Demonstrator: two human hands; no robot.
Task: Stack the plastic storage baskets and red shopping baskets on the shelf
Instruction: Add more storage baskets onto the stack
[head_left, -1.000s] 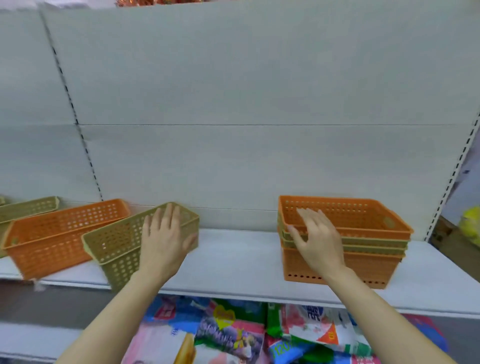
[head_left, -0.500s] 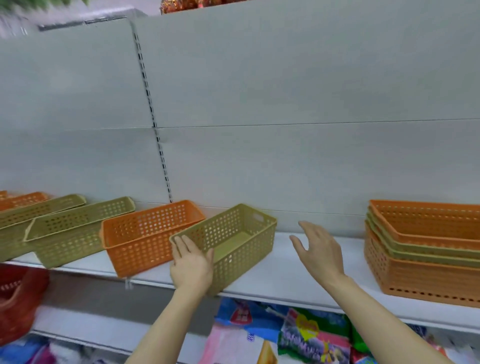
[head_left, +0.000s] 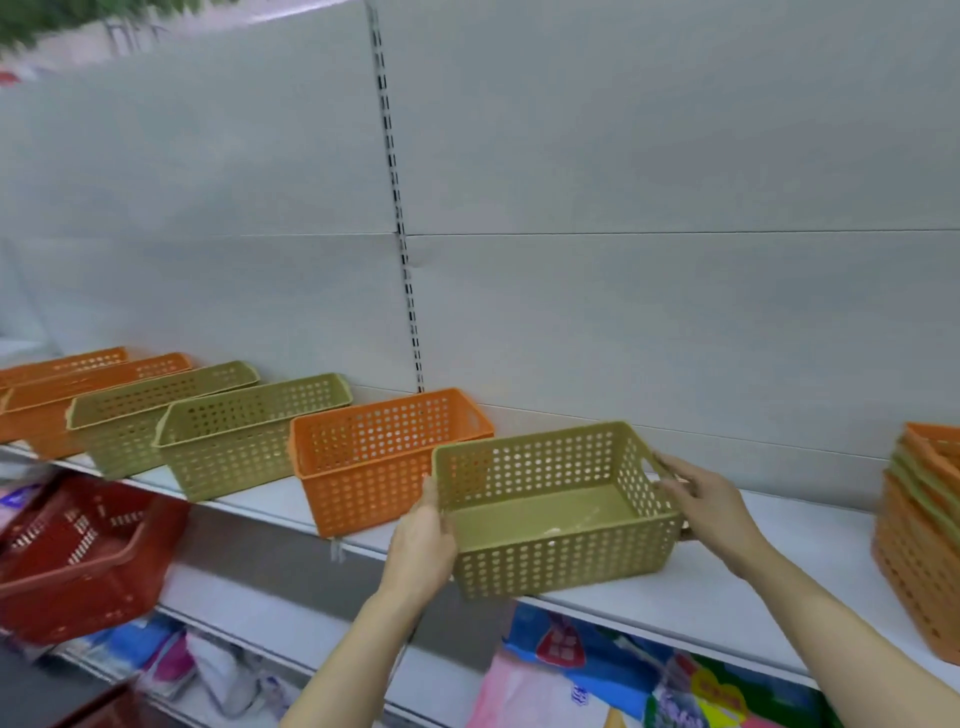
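An olive-green perforated basket (head_left: 556, 525) sits at the front of the white shelf (head_left: 737, 592), held at both ends. My left hand (head_left: 423, 545) grips its left end and my right hand (head_left: 711, 506) grips its right end by the handle slot. Left of it stands an orange basket (head_left: 384, 462), then two more green baskets (head_left: 244, 436) and orange ones (head_left: 78, 384) in a row. A stack of nested orange and green baskets (head_left: 924, 535) stands at the far right. A red shopping basket (head_left: 78, 561) shows lower left, below the shelf.
The shelf's grey back panel (head_left: 623, 260) rises behind with a slotted upright (head_left: 400, 244). Colourful packaged goods (head_left: 597, 670) fill the lower shelf beneath. Bare shelf surface lies between the held basket and the right-hand stack.
My view has swung left, showing more baskets. My right hand left the stack and came to the green basket's right end; both hands now grip it, and it has turned square to the shelf edge.
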